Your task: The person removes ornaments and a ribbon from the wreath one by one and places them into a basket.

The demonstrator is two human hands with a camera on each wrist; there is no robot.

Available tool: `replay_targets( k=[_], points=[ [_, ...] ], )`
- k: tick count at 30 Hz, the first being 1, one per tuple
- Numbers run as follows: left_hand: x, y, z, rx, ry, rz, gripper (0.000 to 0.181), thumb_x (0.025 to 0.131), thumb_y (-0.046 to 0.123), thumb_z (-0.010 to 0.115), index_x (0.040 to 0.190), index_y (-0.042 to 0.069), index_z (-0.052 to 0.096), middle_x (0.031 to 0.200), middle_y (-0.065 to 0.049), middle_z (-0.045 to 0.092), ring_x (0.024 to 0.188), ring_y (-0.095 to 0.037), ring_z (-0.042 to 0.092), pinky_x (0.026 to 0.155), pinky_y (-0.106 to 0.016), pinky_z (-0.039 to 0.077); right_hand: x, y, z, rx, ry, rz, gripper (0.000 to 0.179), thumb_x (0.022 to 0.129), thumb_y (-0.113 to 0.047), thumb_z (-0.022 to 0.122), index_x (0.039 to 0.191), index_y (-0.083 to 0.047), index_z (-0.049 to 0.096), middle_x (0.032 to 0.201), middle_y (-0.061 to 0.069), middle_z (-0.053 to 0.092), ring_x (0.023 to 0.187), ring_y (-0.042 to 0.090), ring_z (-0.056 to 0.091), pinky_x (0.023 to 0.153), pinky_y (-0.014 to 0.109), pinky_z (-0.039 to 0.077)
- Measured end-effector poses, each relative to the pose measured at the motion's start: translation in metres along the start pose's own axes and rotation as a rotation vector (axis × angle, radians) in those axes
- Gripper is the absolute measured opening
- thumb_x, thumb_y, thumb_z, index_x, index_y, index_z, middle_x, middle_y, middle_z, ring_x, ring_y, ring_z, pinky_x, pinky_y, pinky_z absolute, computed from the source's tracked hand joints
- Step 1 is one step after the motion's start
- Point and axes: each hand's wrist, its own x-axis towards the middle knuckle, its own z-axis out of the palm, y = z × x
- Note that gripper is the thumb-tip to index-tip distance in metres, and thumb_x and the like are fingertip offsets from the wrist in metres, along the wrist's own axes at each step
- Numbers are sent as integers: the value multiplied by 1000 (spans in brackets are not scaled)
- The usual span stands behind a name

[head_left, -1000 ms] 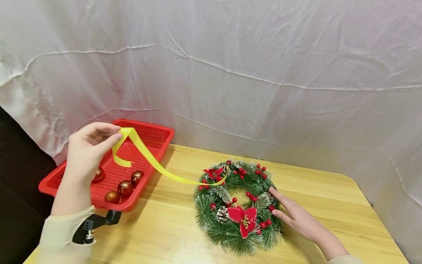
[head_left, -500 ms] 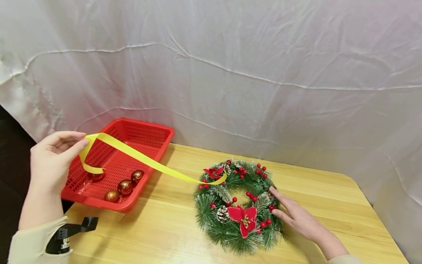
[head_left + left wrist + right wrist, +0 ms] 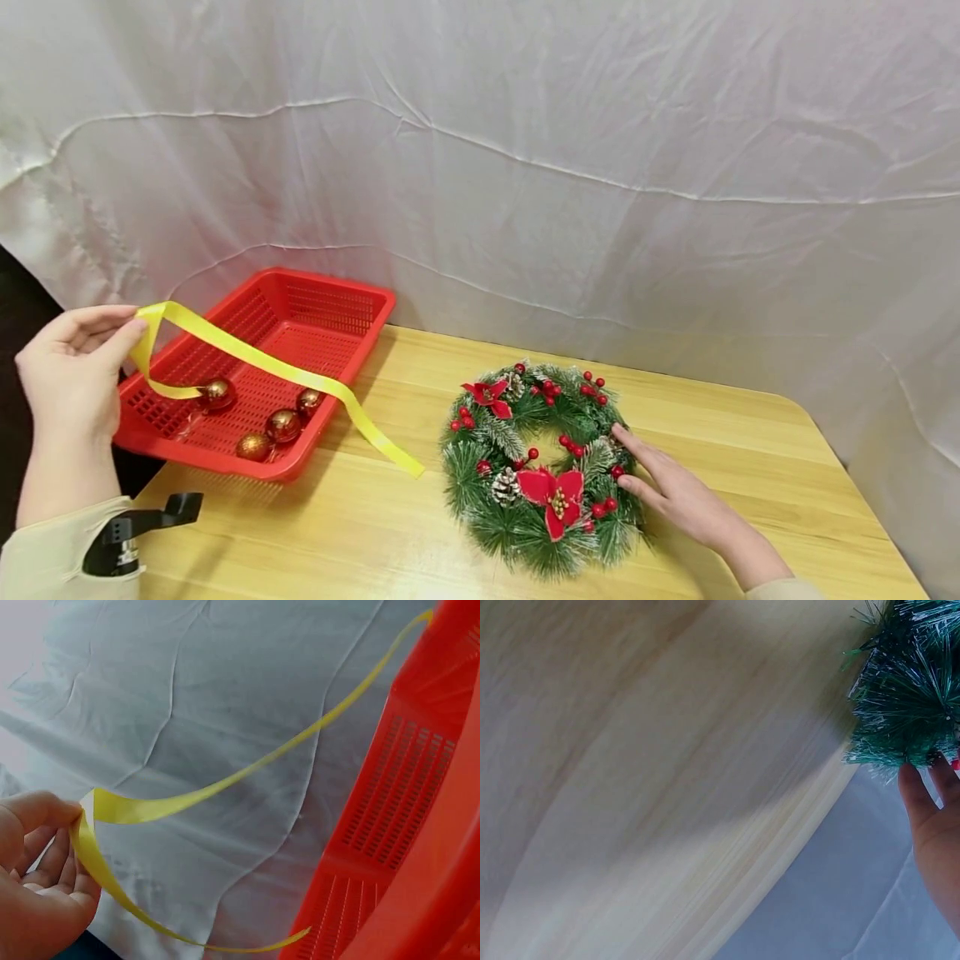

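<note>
My left hand [image 3: 78, 379] pinches a yellow ribbon [image 3: 247, 357] between thumb and fingertips, above the left end of a red basket [image 3: 341, 287]. One short tail of the ribbon hangs down into the basket. The long part stretches right across the basket, its free end over the table, apart from the wreath. On the table lies a green wreath [image 3: 491, 533] with red flowers, berries and pine cones. My right hand [image 3: 686, 496] rests on the wreath's right side with fingers extended. The left wrist view shows the ribbon [image 3: 247, 772] folded at the pinch.
Several shiny copper-coloured balls [image 3: 283, 425] lie in the basket. The wooden table [image 3: 360, 533] spans the front, and a pale cloth curtain [image 3: 525, 167] hangs behind it. A black wrist mount [image 3: 142, 525] sticks out from the left sleeve.
My left hand has moved left, drawing the ribbon along. The ribbon's far end has come off the wreath and swings over the table. The right hand and the wreath stay put.
</note>
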Motion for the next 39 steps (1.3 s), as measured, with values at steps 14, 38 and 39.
replay_targets(
  k=[14, 38, 39],
  points=[
    [4, -9, -7, 104, 112, -70, 20, 78, -9, 71, 96, -1, 72, 89, -2, 66, 78, -10, 60, 70, -10, 51, 0, -1, -1, 9, -12, -6, 66, 98, -39, 52, 153, -24, 20, 153, 13, 27, 132, 43, 35, 102, 65, 28],
    [-30, -54, 31, 488, -533, -56, 19, 86, 6, 70, 105, 10, 67, 89, 13, 66, 81, -2, 61, 69, -10, 48, 0, 0, 1, -3, 3, -3, 66, 97, -39, 52, 153, -23, 21, 152, 14, 28, 131, 42, 36, 103, 63, 29],
    [-33, -57, 34, 547, -573, -57, 19, 87, 9, 70, 106, 10, 67, 90, 13, 65, 81, -3, 60, 70, -11, 48, 0, 0, 1, -3, 4, -1, 66, 97, -39, 53, 153, -24, 21, 152, 13, 28, 131, 42, 36, 103, 63, 29]
  ],
)
